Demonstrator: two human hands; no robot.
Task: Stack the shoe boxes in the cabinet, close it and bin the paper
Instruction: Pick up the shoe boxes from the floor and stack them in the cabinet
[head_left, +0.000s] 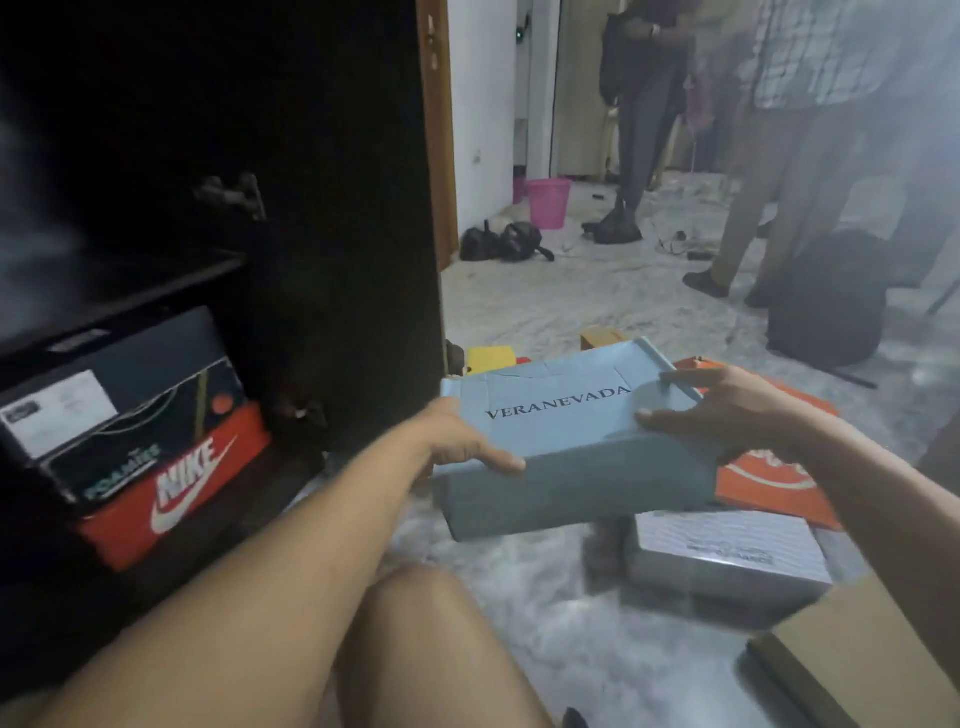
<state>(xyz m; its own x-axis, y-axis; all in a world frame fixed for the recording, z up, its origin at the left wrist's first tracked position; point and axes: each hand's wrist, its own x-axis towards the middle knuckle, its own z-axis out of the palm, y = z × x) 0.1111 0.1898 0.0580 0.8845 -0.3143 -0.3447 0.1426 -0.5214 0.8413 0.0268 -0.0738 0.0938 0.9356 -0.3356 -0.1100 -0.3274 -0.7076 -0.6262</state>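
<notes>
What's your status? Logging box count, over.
Left hand and right hand grip blue box, off the floor. Two boxes stacked in cabinet. Door open.

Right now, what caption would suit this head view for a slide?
Both hands, left and right, hold a blue shoe box beside the cabinet already holding two boxes.

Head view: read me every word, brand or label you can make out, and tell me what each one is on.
"VERANEVADA": lid of the light blue shoe box held in both hands.
"NIKE", with swoosh: red shoe box in the cabinet.
"FOAMITE", partly blurred: dark shoe box above it; its white label is unreadable.
Grey box on the floor: print too blurred.
</notes>
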